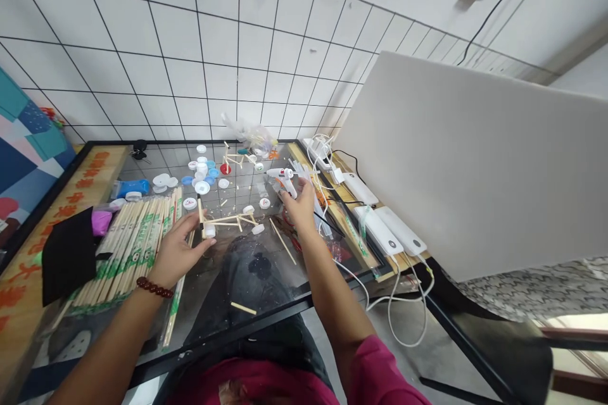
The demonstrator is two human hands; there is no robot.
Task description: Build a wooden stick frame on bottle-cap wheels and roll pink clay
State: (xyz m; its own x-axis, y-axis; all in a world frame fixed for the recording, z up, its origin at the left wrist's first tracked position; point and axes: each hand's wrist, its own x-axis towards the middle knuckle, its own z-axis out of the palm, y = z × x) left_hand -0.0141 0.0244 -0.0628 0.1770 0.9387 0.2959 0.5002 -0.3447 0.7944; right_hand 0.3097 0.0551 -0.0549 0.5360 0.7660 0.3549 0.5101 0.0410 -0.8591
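Note:
My left hand (178, 250) is closed on the near-left end of a small stick frame (232, 221), made of thin wooden sticks with white bottle caps at its ends. Its thumb lies beside one white cap (210, 230). Over on the right, my right hand (300, 205) has its thumb and fingers around the handle of a white hot glue gun (287, 180), whose nozzle points left. Behind them stands a second stick frame (234, 157) with a red cap (225, 169) on it. Loose white and blue bottle caps (202, 171) lie at the back.
Packs of wrapped chopsticks (137, 247) lie on the left, near a black flap (69, 256) and a blue packet (130, 188). White power banks (380, 231) and cables line the right edge. A loose stick (283, 241) and a short piece (244, 308) lie on the glass tabletop.

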